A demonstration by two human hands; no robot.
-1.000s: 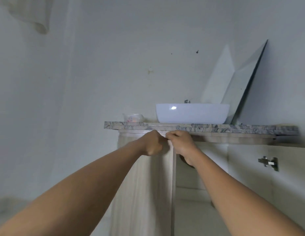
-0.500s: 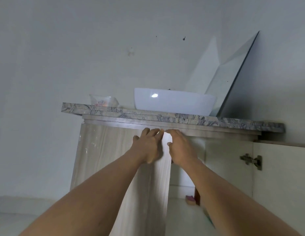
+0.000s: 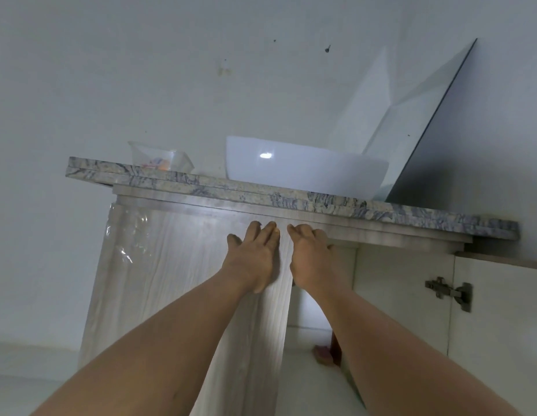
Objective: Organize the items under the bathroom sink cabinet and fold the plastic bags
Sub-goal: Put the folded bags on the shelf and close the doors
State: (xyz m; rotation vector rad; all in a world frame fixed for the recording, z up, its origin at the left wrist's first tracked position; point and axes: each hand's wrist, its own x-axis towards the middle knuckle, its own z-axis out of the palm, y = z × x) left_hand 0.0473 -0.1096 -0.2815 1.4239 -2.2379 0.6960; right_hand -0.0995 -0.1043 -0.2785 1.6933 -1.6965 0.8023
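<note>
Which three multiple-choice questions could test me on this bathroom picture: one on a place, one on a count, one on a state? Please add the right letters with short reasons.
1. Where is the clear container relative to the white basin?
A. Inside it
B. Beside it on the counter, toward the view's left
C. On the floor

2. How many metal hinges are in view?
A. Three
B. None
C. One

3. How does the left hand lie?
A. Fingers straight, resting on the wood-grain door
B. Holding a plastic bag
C. Dipped in the basin

Answers:
1 B: the container stands on the marble top, left of the basin.
2 C: only one hinge shows, on the pale panel at the right.
3 A: its fingers lie flat against the door, near the top.
</note>
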